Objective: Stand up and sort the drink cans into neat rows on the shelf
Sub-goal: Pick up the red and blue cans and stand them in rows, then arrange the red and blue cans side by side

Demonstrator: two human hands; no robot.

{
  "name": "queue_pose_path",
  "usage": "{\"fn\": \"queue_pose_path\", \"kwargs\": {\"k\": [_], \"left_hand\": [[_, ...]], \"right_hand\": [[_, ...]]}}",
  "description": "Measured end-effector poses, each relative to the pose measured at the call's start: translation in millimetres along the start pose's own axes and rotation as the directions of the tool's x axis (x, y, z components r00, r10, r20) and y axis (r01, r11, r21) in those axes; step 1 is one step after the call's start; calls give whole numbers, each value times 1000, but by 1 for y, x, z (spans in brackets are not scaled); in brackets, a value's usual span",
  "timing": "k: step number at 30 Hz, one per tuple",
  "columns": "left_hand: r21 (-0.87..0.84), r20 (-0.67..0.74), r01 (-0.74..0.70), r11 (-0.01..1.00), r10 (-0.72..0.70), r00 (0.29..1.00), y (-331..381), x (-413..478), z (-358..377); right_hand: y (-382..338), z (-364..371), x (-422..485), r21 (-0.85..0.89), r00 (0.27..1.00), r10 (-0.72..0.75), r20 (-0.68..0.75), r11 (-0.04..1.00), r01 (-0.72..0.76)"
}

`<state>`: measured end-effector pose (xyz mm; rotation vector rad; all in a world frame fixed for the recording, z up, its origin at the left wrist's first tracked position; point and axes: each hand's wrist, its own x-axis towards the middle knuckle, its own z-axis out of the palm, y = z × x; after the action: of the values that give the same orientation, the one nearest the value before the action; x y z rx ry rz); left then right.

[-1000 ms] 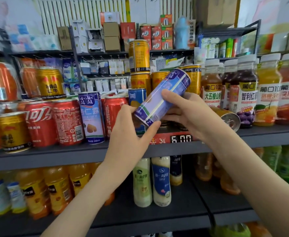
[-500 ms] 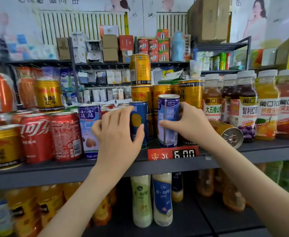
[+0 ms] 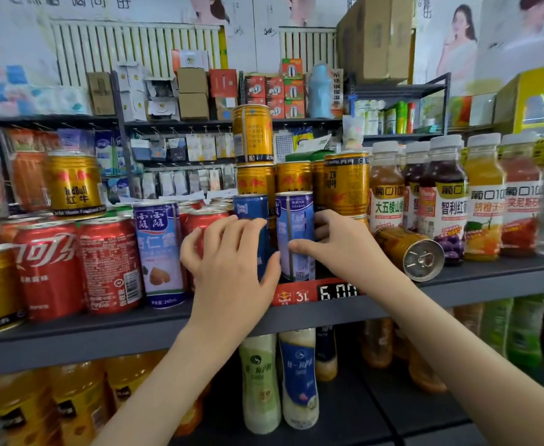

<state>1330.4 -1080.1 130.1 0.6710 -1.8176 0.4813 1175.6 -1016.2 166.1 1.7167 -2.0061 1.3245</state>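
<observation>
Working along the shelf (image 3: 71, 336). Curling the left hand (image 3: 232, 275) round the blue can (image 3: 251, 206), gripping the pale can (image 3: 296, 217) with the right hand (image 3: 348, 252), both upright at the front edge. Probably best nudging them flush, gently, avoiding the tipped gold can (image 3: 396, 244).

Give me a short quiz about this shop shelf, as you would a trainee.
1. True or false: the gold can beside the juice bottles lies on its side.
2. Which can does the right hand grip? A. a red cola can B. the pale blue can C. an orange can
3. Which hand holds the dark blue can?
Key: 1 true; 2 B; 3 the left hand.
</observation>
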Motion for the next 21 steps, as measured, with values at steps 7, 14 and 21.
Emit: {"fn": "queue_pose_path", "kwargs": {"k": [7,14,21], "left_hand": [[-92,-2,-48,995,48,999,30,-7,13],[-161,37,-66,985,73,997,65,-12,24],[-183,108,-66,981,87,990,72,-18,35]], "right_hand": [[37,-55,-33,-294,948,-11,-317,952,-88],[85,-62,-45,-413,961,222,-168,869,-273],[97,-67,-49,-133,959,151,-240,973,-187]]}}
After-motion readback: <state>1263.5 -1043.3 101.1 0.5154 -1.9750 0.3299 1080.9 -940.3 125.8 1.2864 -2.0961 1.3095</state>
